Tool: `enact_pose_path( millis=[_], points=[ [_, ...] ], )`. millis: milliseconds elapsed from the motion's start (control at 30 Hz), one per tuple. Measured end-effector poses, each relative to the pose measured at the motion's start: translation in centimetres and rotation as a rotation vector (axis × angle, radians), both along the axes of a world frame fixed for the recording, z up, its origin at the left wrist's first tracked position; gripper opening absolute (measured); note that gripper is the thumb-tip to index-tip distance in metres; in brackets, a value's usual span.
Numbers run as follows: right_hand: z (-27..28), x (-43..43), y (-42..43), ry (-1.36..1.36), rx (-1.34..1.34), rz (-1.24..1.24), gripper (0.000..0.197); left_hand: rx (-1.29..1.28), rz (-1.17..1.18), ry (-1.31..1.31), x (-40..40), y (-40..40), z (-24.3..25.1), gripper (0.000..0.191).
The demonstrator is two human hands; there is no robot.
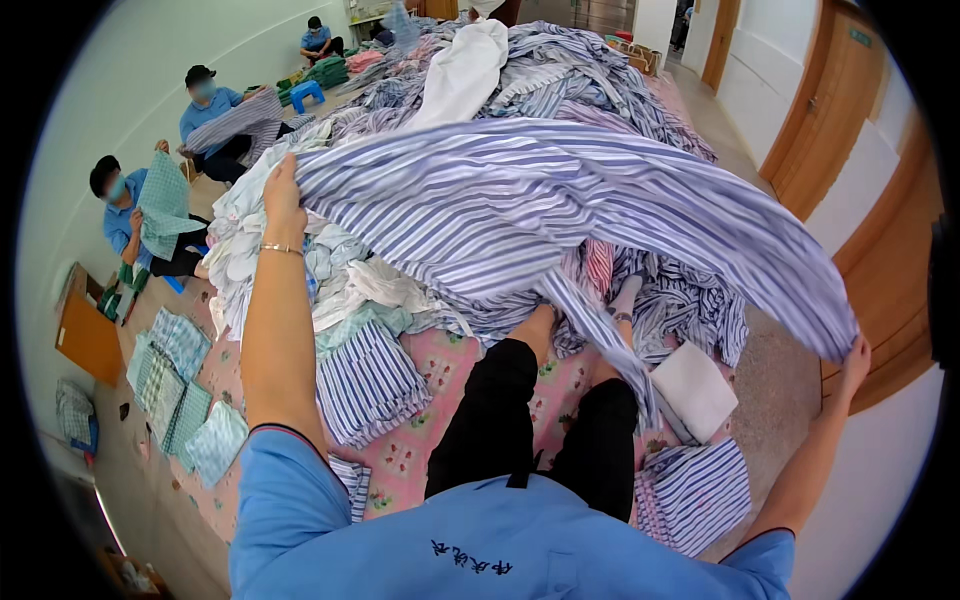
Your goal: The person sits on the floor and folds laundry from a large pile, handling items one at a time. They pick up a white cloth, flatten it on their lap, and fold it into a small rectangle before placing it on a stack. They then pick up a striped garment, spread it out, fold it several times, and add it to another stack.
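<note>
A blue-and-white striped cloth garment [465, 202] is stretched wide in the air before me, blurred at its right end. My left hand [285, 196] grips its left end, and my right hand [856, 364] holds the far right end, low beside the door side. A narrow striped part [600, 322] hangs from its middle between my legs. Beneath and beyond it lies a large heap of striped laundry [570, 75], with a white cloth [466, 71] on top. Folded striped stacks lie on the pink patterned sheet [397, 465], one [371, 386] at my left and one [694, 495] at my right.
Folded green and checked cloths [169, 390] lie at the left. Two people [131, 214] [214, 112] sit along the left wall holding cloths; another person [319, 41] sits farther back near a blue stool [306, 95]. A folded white cloth [695, 391] lies right of my legs. Wooden doors [832, 112] line the right wall.
</note>
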State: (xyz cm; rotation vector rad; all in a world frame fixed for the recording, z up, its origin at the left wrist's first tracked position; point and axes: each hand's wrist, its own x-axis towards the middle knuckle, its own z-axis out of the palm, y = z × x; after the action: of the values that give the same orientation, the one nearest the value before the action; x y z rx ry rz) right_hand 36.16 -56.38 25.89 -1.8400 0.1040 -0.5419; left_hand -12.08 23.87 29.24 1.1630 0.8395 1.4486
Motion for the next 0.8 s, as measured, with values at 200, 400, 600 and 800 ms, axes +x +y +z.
enact_pose_path(
  millis=[200, 400, 600, 800],
  points=[
    [-15.7, -4.9, 7.5, 0.004, -0.573, 0.479, 0.051, 0.331, -0.547, 0.786, 6.6, -19.7, -4.6, 0.059],
    [-14.2, -28.5, 27.3, 0.561, 0.33, 1.385, 0.07, 0.143, -1.237, 0.576, 8.6, -38.0, -16.9, 0.057],
    [-15.3, -29.2, 28.9, 0.392, 0.214, 1.198, 0.029, 0.122, -1.35, 0.451, 6.9, -38.9, -18.1, 0.061],
    [-10.1, -28.8, 29.9, 0.258, 0.266, 1.15, 0.008, 0.891, -0.597, 1.058, 5.2, -32.4, -21.5, 0.041]
  ],
)
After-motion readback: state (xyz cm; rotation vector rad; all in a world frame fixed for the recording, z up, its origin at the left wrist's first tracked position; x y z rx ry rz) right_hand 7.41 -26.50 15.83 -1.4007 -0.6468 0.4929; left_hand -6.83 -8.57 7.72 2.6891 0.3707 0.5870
